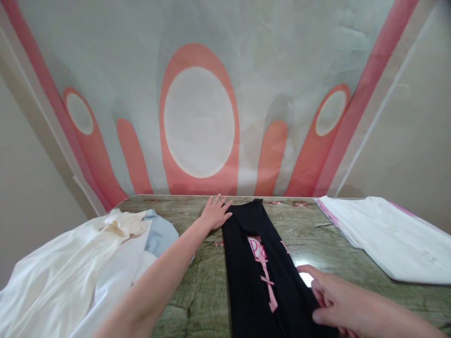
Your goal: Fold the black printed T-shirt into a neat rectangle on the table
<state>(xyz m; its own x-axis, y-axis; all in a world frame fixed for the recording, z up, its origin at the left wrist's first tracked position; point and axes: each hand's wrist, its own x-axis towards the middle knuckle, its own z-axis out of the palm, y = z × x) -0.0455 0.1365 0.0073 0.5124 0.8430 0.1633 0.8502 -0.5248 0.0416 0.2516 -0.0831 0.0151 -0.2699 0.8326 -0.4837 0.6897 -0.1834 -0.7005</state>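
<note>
A black garment (253, 263) with pink print lies folded into a long strip down the middle of the greenish wood-grain table (197, 291). My left hand (215, 212) rests flat at the garment's far left corner, fingers spread, open. My right hand (331, 300) is at the garment's near right edge, with the fingers curled and pinching the black cloth.
A heap of white and cream clothes (70, 272) with a pale blue piece (160, 237) lies on the left of the table. A stack of folded white cloth (391, 239) with a pink edge sits at the right. Behind the table hangs a wall cloth (200, 117) with coral shapes.
</note>
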